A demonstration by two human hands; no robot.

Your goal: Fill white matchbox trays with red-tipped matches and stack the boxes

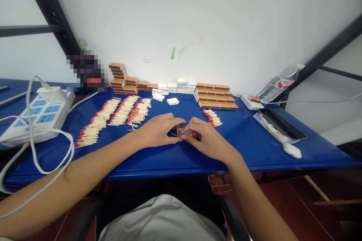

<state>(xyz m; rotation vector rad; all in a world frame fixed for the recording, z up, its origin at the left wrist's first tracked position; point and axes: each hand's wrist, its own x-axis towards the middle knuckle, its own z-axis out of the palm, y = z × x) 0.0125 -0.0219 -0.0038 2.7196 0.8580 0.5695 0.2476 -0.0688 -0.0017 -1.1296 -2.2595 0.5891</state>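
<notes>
Your desk (175, 158) suggests a workshop. Beyond your right grip (206, 137) stand matchbox stacks (216, 97); far left, a power strip (46, 116).

Lighting: even, diffuse, moderately bright. White wall (198, 19): palest area, greyer toward the upper right. Blue desk (243, 135): carries a soft sheen. Tiled floor (283, 196): dim. Distortion: wide-angle; metal post (52, 11) leans outward at left. Focus: matchsticks (97, 120) slightly soft; bottle label (281, 83) illegible. Pixelation: coarse block (87, 71), left.
</notes>
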